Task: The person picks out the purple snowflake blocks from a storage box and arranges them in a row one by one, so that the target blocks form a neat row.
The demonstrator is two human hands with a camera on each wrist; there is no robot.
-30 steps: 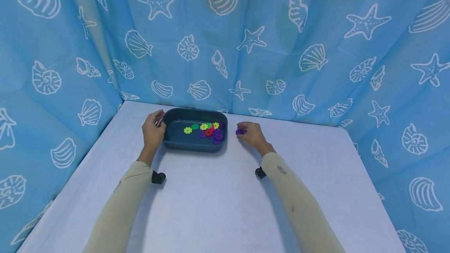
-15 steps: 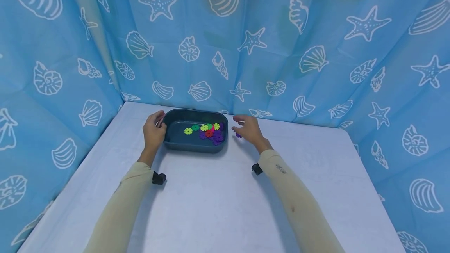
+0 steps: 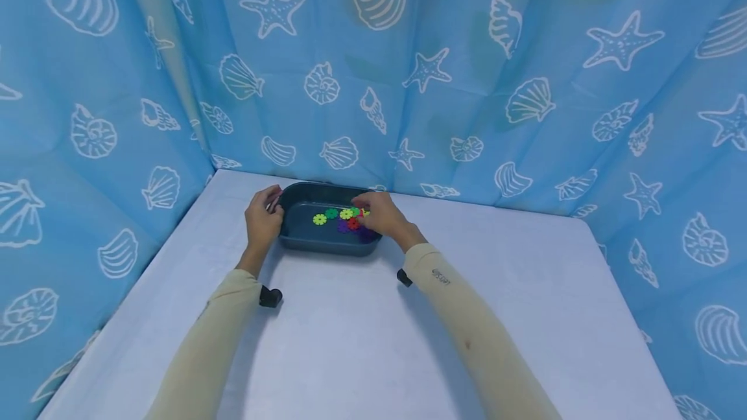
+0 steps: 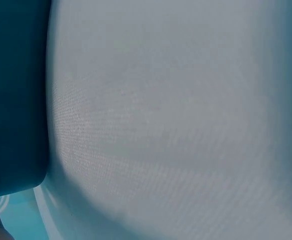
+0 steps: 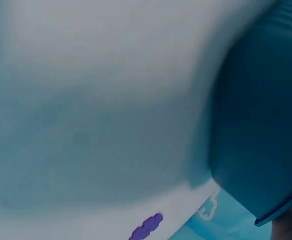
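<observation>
A dark blue-grey plastic tub stands at the back left of the white table. Several small snowflake discs lie in it: a yellow disc and a green disc to the left, a red disc among purple ones further right. My left hand grips the tub's left end at the rim. Over the right rim reaches my right hand, thumb and fingers apart above the pile and covering part of it. On the table beside the tub, a purple snowflake disc shows in the right wrist view.
A white cloth covers the table. Blue shell-print curtains enclose it at the back and both sides, close behind the tub. A black wrist camera sits at the left cuff, another at the right.
My right hand let go of a purple disc on the table right of the tub, then moved left over the tub's right end. The left hand stays at the rim.
</observation>
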